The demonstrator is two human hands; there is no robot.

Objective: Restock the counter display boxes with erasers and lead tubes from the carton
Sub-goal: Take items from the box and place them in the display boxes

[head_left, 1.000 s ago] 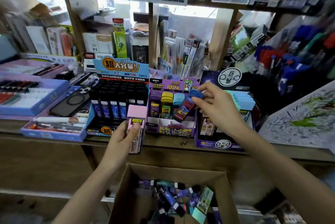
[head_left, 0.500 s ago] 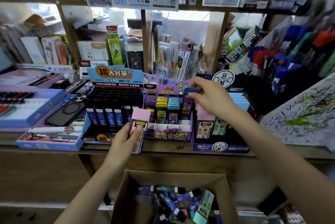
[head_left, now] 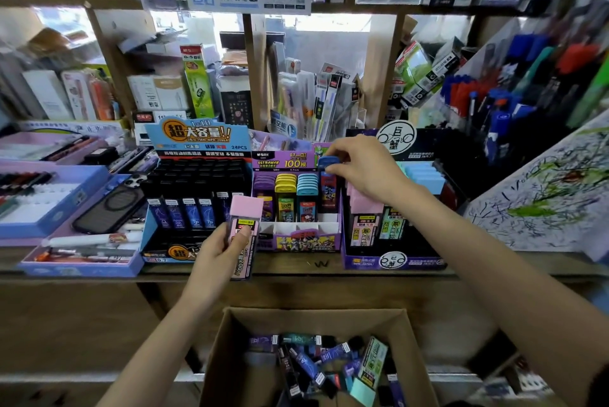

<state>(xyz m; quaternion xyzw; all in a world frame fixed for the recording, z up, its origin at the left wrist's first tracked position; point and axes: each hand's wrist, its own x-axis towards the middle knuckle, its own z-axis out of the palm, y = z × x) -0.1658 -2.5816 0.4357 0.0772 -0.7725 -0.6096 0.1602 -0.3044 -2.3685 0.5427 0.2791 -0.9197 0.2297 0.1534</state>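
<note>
Your two hands are both busy. Your left hand (head_left: 216, 256) grips one pink eraser (head_left: 244, 220) in its printed sleeve, upright, thumb across the front, just in front of the table (head_left: 329, 270) edge. Your right hand (head_left: 365, 169) pinches the blue cap of one lead tube (head_left: 328, 183), which stands in the rightmost slot of the purple display box (head_left: 298, 240).

Three display boxes sit side by side across the table. The purple one lies between your hands and holds four colour rows: purple, yellow, light blue, and the dark blue row under your right fingertips. The black display box (head_left: 197, 176) is just beyond your left hand, filled with black-capped tubes; I cannot count them exactly. The dark display box (head_left: 392, 260) sits beneath your right wrist and carries two stacks of erasers, one pink and one light blue.

One open carton (head_left: 230, 350) stands below and between your forearms, holding a loose jumble of tubes and erasers too tangled to count. One phone (head_left: 110, 207) lies face down well to the left of your left hand.
</note>
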